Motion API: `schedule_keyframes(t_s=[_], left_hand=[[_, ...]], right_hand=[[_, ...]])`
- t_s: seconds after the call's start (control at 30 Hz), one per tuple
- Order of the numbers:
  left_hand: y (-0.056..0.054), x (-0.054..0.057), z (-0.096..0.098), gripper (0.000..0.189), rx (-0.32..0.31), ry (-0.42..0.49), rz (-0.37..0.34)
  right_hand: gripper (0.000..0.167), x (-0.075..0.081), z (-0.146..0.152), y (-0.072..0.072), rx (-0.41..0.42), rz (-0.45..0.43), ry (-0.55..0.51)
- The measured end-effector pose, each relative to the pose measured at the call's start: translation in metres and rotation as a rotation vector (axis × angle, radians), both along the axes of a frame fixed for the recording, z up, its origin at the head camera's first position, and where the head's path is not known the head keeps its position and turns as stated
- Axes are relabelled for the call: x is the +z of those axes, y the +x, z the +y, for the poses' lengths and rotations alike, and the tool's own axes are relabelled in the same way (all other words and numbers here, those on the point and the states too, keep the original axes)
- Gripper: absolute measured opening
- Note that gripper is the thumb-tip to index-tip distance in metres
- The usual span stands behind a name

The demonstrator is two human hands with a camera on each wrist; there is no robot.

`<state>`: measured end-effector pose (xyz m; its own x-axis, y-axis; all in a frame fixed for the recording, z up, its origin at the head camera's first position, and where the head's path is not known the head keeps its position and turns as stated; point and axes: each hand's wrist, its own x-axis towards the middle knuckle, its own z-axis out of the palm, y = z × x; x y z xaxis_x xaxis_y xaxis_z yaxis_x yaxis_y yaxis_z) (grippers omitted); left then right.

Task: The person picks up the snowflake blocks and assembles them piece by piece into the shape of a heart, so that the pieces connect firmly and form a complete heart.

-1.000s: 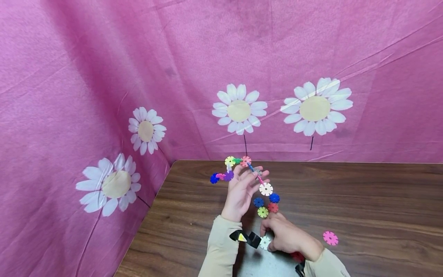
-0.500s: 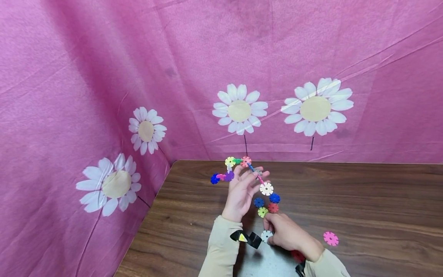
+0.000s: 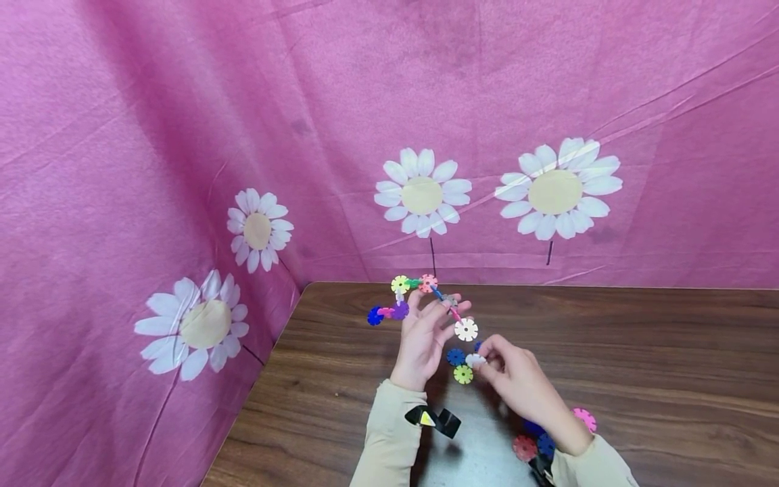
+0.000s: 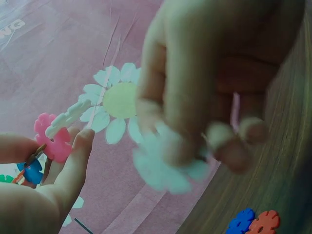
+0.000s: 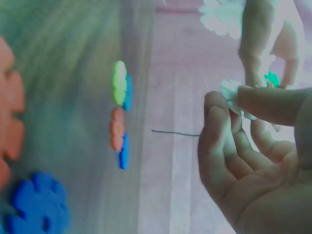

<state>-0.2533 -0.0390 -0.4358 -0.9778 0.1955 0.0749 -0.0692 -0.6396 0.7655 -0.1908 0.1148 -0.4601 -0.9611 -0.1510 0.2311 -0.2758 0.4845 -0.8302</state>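
Observation:
My left hand holds up a chain of interlocking notched plastic discs, pinching it near its right part. A yellow disc sits at the chain's upper left corner, and a dark blue disc ends its left side. The other end is a white disc, slotted into a pink disc close to the left fingertips. Just below that end, my right hand pinches a separate pale white disc between thumb and finger. It is blurred in the left wrist view and partly covered by fingers in the right wrist view.
Loose discs lie on the wooden table: a blue one and a yellow-green one under the hands, an orange-red one beside them. A red disc, a blue disc and a pink disc lie around the right wrist.
My right hand has carried the pale white disc from the near tabletop up and away, close to the chain's white end. Discs by the right wrist are uncovered. My left hand has barely moved.

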Motion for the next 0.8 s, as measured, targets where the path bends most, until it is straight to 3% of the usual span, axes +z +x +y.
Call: schedule_keyframes(t_s=[0.1,0.23,0.8], left_hand=[[0.0001,-0.0004,0.0000,0.045,0.024,-0.007,-0.011],[0.0003,-0.0007,-0.0008,0.050,0.032,-0.022,-0.019],[-0.0010,-0.0013,0.0047,0.055,0.053,-0.001,-0.028]], right_hand=[[0.010,0.0062,0.0023,0.0009,-0.107,0.067,0.009],[0.011,0.0099,0.0034,0.0011,-0.189,0.106,0.004],[0.014,0.0120,0.0012,0.0011,-0.218,0.157,-0.022]])
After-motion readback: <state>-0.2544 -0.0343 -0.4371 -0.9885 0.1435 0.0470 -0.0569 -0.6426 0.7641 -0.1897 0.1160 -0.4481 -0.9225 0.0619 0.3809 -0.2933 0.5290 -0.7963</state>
